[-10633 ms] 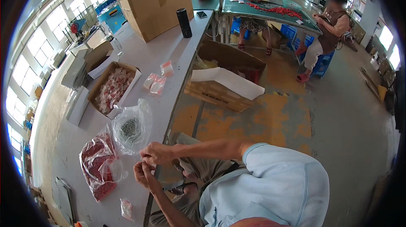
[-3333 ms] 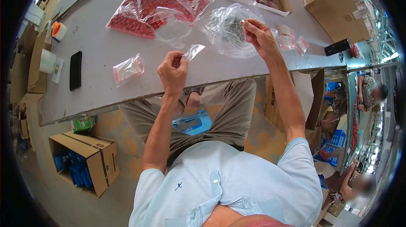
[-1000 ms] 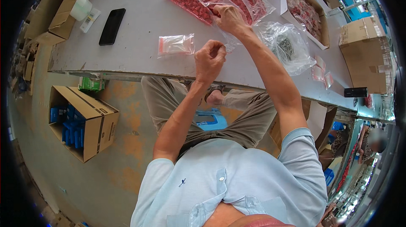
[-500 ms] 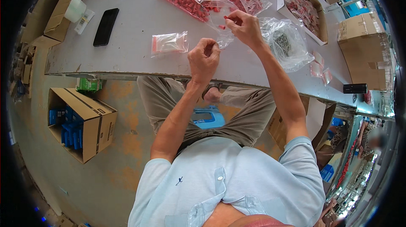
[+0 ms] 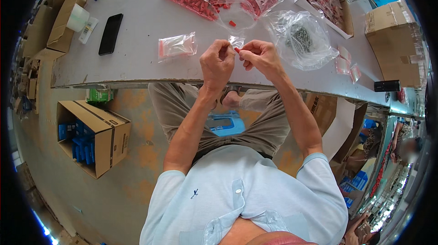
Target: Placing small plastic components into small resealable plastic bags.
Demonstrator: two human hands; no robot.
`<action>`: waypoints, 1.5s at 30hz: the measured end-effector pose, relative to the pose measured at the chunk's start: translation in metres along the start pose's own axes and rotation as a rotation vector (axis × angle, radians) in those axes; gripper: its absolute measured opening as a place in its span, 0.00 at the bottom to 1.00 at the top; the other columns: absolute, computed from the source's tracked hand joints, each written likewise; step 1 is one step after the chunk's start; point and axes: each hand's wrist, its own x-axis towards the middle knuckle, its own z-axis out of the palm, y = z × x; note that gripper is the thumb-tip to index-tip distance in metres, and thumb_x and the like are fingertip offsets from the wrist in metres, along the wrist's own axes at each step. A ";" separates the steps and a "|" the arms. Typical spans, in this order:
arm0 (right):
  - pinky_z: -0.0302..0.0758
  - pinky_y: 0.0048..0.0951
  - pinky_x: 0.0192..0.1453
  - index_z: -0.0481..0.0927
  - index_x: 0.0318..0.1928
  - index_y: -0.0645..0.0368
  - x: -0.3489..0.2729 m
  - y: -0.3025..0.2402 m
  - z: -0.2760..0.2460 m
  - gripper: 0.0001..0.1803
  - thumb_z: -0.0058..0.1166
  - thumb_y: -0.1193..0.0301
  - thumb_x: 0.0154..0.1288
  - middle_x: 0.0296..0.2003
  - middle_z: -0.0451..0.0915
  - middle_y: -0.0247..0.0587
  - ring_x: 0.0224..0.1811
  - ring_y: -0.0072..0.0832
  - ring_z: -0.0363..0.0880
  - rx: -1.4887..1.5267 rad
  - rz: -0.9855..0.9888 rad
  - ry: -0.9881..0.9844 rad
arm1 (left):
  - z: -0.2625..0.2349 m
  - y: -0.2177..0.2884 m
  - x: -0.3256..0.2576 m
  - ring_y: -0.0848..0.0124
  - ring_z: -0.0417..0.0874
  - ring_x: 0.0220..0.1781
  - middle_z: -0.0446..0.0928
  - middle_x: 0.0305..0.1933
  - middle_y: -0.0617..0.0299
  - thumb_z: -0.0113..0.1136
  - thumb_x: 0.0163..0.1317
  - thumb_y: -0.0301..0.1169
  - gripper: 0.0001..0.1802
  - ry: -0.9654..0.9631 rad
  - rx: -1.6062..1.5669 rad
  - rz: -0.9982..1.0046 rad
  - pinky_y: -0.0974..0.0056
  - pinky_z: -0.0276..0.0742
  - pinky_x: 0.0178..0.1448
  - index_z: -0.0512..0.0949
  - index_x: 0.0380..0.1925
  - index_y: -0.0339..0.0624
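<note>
I am seeing both hands meeting just above the middle of the frame: my left hand (image 5: 217,62) is pinching a small clear bag (image 5: 236,42), and my right hand (image 5: 260,57) is pinching what looks like a red piece (image 5: 237,49) at its mouth. A filled small bag (image 5: 177,45) is lying on the grey table (image 5: 137,30) to the left.
</note>
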 end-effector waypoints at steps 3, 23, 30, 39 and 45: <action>0.88 0.25 0.32 0.87 0.42 0.67 0.002 0.003 0.004 0.11 0.68 0.71 0.68 0.32 0.88 0.40 0.30 0.21 0.87 0.053 0.033 0.035 | 0.001 0.001 -0.002 0.76 0.85 0.30 0.85 0.30 0.57 0.65 0.67 0.24 0.05 -0.001 0.036 0.075 0.67 0.81 0.36 0.83 0.40 0.32; 0.79 0.31 0.33 0.85 0.48 0.60 0.075 -0.018 0.000 0.10 0.65 0.71 0.69 0.32 0.87 0.39 0.27 0.25 0.83 -0.670 -0.521 0.172 | -0.007 -0.009 0.006 0.79 0.84 0.29 0.85 0.30 0.64 0.63 0.70 0.22 0.02 0.005 -0.190 -0.208 0.72 0.81 0.35 0.82 0.38 0.35; 0.83 0.42 0.42 0.87 0.43 0.60 0.119 -0.013 -0.011 0.09 0.64 0.70 0.66 0.31 0.87 0.50 0.33 0.44 0.88 -1.093 -0.485 -0.078 | -0.001 -0.008 0.007 0.79 0.85 0.30 0.85 0.31 0.63 0.63 0.70 0.23 0.02 -0.016 -0.143 -0.189 0.71 0.83 0.35 0.82 0.38 0.34; 0.85 0.25 0.43 0.88 0.41 0.61 0.017 -0.017 0.005 0.04 0.68 0.77 0.67 0.36 0.89 0.34 0.39 0.19 0.87 -0.127 -0.557 0.221 | -0.004 -0.001 0.010 0.78 0.85 0.29 0.85 0.31 0.62 0.64 0.70 0.24 0.04 -0.033 -0.202 -0.276 0.72 0.83 0.35 0.83 0.39 0.34; 0.85 0.31 0.41 0.87 0.39 0.58 0.016 -0.006 0.020 0.07 0.70 0.79 0.61 0.39 0.89 0.39 0.39 0.30 0.88 -0.474 -0.800 0.254 | -0.006 -0.001 0.008 0.79 0.85 0.30 0.85 0.32 0.62 0.64 0.70 0.23 0.03 -0.072 -0.233 -0.262 0.72 0.83 0.35 0.83 0.39 0.34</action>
